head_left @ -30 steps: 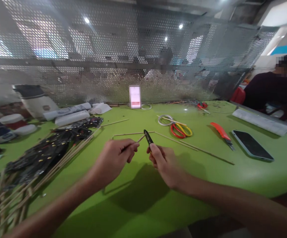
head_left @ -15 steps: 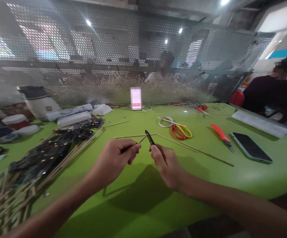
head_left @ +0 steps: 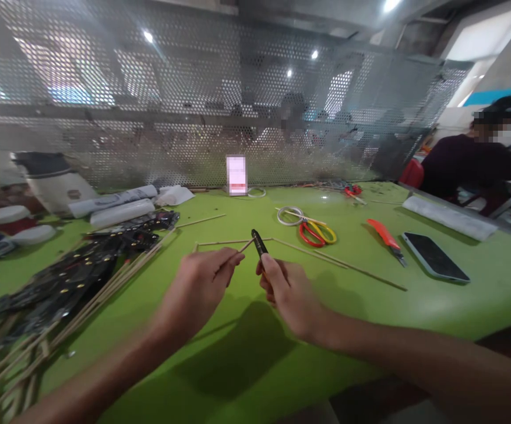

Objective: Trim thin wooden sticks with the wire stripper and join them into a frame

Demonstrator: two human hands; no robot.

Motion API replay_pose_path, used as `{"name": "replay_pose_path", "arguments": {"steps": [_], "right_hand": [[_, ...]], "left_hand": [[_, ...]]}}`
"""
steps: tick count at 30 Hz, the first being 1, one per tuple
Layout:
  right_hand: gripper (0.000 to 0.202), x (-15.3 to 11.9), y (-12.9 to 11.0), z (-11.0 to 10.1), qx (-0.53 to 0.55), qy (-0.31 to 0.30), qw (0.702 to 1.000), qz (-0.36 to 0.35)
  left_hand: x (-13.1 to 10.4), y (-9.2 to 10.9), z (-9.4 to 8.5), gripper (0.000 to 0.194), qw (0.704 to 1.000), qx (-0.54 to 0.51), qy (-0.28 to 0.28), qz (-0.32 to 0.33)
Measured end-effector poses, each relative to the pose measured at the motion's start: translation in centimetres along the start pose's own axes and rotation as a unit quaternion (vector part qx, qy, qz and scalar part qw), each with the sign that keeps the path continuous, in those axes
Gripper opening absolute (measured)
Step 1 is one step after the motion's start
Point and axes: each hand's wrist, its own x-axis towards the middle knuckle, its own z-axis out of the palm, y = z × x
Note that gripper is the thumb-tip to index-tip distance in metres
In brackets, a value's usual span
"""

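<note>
My left hand [head_left: 202, 282] is closed in a pinch on a thin bamboo stick [head_left: 246, 245], which points up and right. My right hand [head_left: 293, 294] grips a slim black tool [head_left: 259, 244] with its dark tip upward; I cannot make out its exact kind. Stick and tool meet near the tool's tip. Behind the hands, a bent bamboo strip [head_left: 308, 252] lies on the green table [head_left: 238, 377], and my left hand hides part of it. A pair of scissors with red and yellow handles [head_left: 312, 235] lies beyond my right hand, beside a pale ring [head_left: 289, 216].
At the right lie an orange cutter knife [head_left: 383, 234], a phone [head_left: 435, 257] and a white roll [head_left: 450, 218]. Bamboo sticks [head_left: 100, 294] and black packets [head_left: 70, 271] cover the left. A lit phone [head_left: 236, 175] stands by the perforated screen [head_left: 171, 135]. A person [head_left: 463, 162] sits at right.
The view has shifted slightly right. My right hand has turned a little on the black tool, so more fingers show beneath it. Both hands keep their hold.
</note>
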Motion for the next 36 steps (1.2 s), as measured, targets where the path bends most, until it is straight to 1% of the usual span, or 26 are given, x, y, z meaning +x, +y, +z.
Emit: {"name": "replay_pose_path", "arguments": {"steps": [1, 2, 3, 5, 8, 9, 10, 11, 12, 13, 15, 17, 19, 21, 22, 23, 25, 26, 27, 28, 29, 31, 32, 33, 34, 36], "right_hand": [[0.043, 0.0, 0.4, -0.3, -0.023, 0.002, 0.999, -0.031], [0.041, 0.0, 0.7, -0.6, -0.041, 0.0, 0.997, -0.058], [0.039, 0.1, 1.0, -0.8, -0.053, -0.002, 0.995, -0.082], [0.036, 0.1, 1.2, -1.2, -0.072, -0.013, 0.99, -0.122], [0.034, 0.2, 1.1, -1.7, -0.113, -0.025, 0.977, -0.178], [0.034, 0.2, 1.1, -1.8, -0.133, -0.028, 0.971, -0.198], [0.033, 0.2, 1.0, -1.9, -0.15, -0.03, 0.964, -0.216], [0.033, 0.2, 1.0, -1.9, -0.163, -0.029, 0.959, -0.23], [0.033, 0.1, 1.0, -2.0, -0.171, -0.024, 0.956, -0.238], [0.032, 0.1, 1.1, -1.9, -0.175, -0.018, 0.955, -0.239], [0.032, 0.0, 1.1, -1.7, -0.167, -0.002, 0.961, -0.22], [0.032, -0.1, 1.1, -1.4, -0.146, 0.011, 0.971, -0.19], [0.033, -0.3, 1.1, -1.1, -0.124, 0.024, 0.978, -0.164], [0.035, -0.3, 1.2, -0.8, -0.119, 0.039, 0.982, -0.145], [0.037, -0.3, 1.3, -0.7, -0.12, 0.041, 0.983, -0.13], [0.039, -0.3, 1.4, -0.5, -0.118, 0.04, 0.986, -0.109], [0.043, -0.1, 1.6, -0.3, -0.101, 0.032, 0.993, -0.055], [0.044, 0.0, 1.7, -0.1, -0.088, 0.027, 0.995, -0.027], [0.046, 0.1, 1.7, 0.0, -0.077, 0.023, 0.997, -0.003], [0.047, 0.1, 1.8, 0.1, -0.071, 0.021, 0.997, 0.013], [0.048, 0.1, 1.8, 0.1, -0.07, 0.018, 0.997, 0.022], [0.047, 0.0, 1.7, 0.1, -0.077, 0.013, 0.997, 0.019], [0.047, -0.1, 1.7, 0.0, -0.086, 0.013, 0.996, 0.007], [0.045, -0.2, 1.6, 0.0, -0.097, 0.013, 0.995, -0.009], [0.044, -0.3, 1.5, -0.2, -0.11, 0.014, 0.993, -0.03], [0.04, -0.4, 1.2, -0.4, -0.139, 0.017, 0.987, -0.083]], "left_hand": [[0.2, 0.0, -0.3, 0.037, 0.995, -0.078, -0.041, -0.05], [0.4, -0.1, -0.7, 0.04, 0.979, -0.158, -0.084, -0.094], [0.6, -0.3, -1.0, 0.037, 0.952, -0.243, -0.129, -0.131], [0.8, -1.1, -1.4, 0.034, 0.881, -0.391, -0.197, -0.182], [1.0, -2.4, -1.7, 0.033, 0.782, -0.52, -0.279, -0.2], [1.0, -2.7, -1.8, 0.033, 0.766, -0.533, -0.301, -0.196], [1.0, -2.8, -1.9, 0.033, 0.759, -0.536, -0.316, -0.191], [1.1, -2.8, -2.0, 0.033, 0.762, -0.53, -0.322, -0.186], [1.1, -2.7, -2.2, 0.034, 0.774, -0.516, -0.319, -0.181], [1.1, -2.5, -2.3, 0.034, 0.794, -0.496, -0.307, -0.174], [1.1, -1.7, -2.4, 0.035, 0.847, -0.433, -0.266, -0.155], [1.0, -1.0, -2.2, 0.038, 0.909, -0.341, -0.209, -0.119], [0.8, -0.5, -1.8, 0.041, 0.964, -0.222, -0.13, -0.063], [0.3, -0.4, -1.1, 0.035, 0.996, -0.077, -0.035, 0.025], [0.0, -0.4, -0.7, 0.03, 0.996, 0.005, 0.013, 0.084], [-0.2, -0.6, -0.4, 0.026, 0.985, 0.091, 0.042, 0.143], [-0.6, -0.8, 0.3, 0.028, 0.943, 0.239, 0.07, 0.221], [-0.7, -0.9, 0.5, 0.031, 0.928, 0.284, 0.066, 0.232], [-0.8, -0.9, 0.6, 0.032, 0.925, 0.299, 0.056, 0.228], [-0.8, -0.9, 0.6, 0.032, 0.936, 0.282, 0.043, 0.207], [-0.7, -0.8, 0.5, 0.031, 0.956, 0.237, 0.028, 0.17], [-0.2, -0.7, 0.0, 0.028, 0.994, 0.094, -0.01, 0.061], [0.1, -0.6, -0.4, 0.029, 0.999, 0.026, -0.038, -0.005], [0.4, -0.6, -0.9, 0.034, 0.995, -0.039, -0.074, -0.059], [0.7, -0.6, -1.4, 0.042, 0.98, -0.116, -0.118, -0.109], [1.2, -0.9, -2.3, 0.043, 0.919, -0.271, -0.211, -0.195]]}}
